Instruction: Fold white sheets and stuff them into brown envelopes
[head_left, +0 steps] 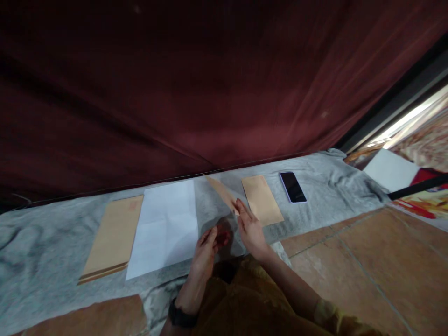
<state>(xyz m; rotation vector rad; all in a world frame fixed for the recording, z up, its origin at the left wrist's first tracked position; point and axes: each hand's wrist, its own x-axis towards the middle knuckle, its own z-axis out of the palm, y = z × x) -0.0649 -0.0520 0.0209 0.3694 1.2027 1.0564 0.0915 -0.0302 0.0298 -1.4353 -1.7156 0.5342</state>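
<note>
Between the thumb and fingers of my right hand (250, 231) is a brown envelope (221, 192), tilted up nearly edge-on above the cloth. My left hand (207, 252), with a dark band on its wrist, hovers just left of it. Its fingers are loosely curled and apart from the thumb, with nothing visible in them. Right of the held envelope, another brown envelope (263, 200) lies flat. White paper sheets (164, 224) with faint creases lie left of my hands. Beside them, at the far left, is a stack of brown envelopes (114, 235).
A phone (293, 187) lies on the grey cloth (329, 186) at the right. A dark red curtain (210, 93) hangs along the back edge. Brown floor tiles (350, 261) show in front. A dark bar (416, 186) and papers (390, 169) are at the far right.
</note>
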